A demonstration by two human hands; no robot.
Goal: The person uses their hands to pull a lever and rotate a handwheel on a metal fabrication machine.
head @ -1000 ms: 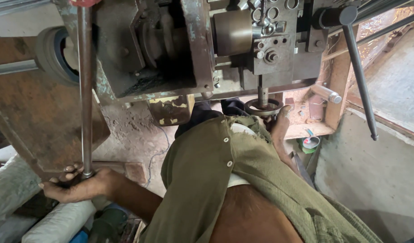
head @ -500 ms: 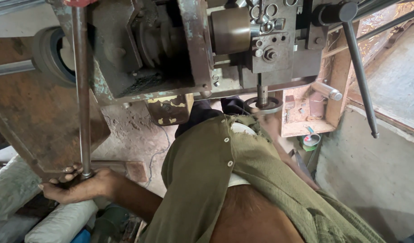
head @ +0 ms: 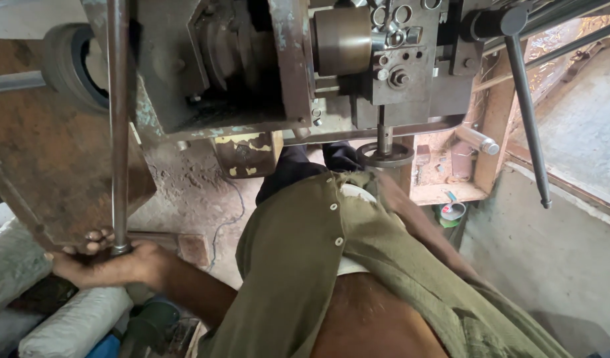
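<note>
Grimy workshop machine (head: 265,73) overhead; left hand (head: 99,262) grips long steel lever (head: 118,119) beside white sacks (head: 73,325); right hand's grip hidden.

Left hand (head: 109,265) out at about 8 o'clock, arm extended, palm down, fingers curled shut in a fist-like grip, knuckles toward the camera. Right arm runs up toward 1 o'clock, forearm bare and blurred; right hand (head: 384,189) is barely visible past the shirt edge, probably reaching forward, grip unclear.
</note>
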